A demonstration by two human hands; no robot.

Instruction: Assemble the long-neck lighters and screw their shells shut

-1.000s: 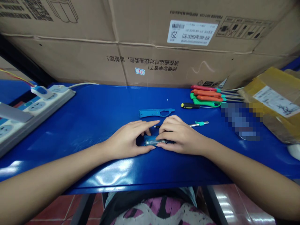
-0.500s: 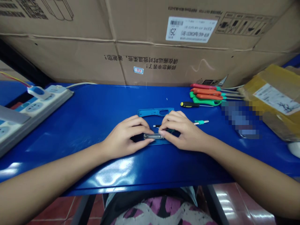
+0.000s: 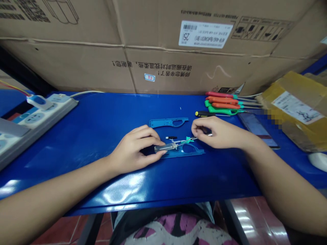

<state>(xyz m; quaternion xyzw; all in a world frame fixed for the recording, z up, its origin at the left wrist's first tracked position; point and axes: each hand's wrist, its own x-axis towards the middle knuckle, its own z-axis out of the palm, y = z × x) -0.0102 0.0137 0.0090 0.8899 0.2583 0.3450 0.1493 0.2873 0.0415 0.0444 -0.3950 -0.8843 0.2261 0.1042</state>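
Observation:
My left hand (image 3: 139, 149) is closed, pinching a clear plastic fuel tank (image 3: 165, 147) between thumb and fingers. The tank lies over a blue handle half-shell (image 3: 195, 152), whose loop shows to its right. My right hand (image 3: 213, 132) has its fingers closed around a thin metal tube (image 3: 209, 134), right of the tank. Between the hands are a green plastic piece (image 3: 187, 140) and a small black part (image 3: 171, 137) with a white end and thin white wires. Farther back lies another blue half-shell (image 3: 163, 123), its inside showing.
Several red, orange and green-handled lighters (image 3: 227, 102) are piled at the back right, near a black and yellow screwdriver (image 3: 201, 114). A phone (image 3: 258, 129) and a taped box (image 3: 293, 105) stand right. A power strip (image 3: 38, 115) is left; a large carton (image 3: 153, 51) walls the back.
My right hand has left the tank and moved right and slightly back, taking hold of the metal tube. The green piece now sits farther left. My left hand stays on the tank.

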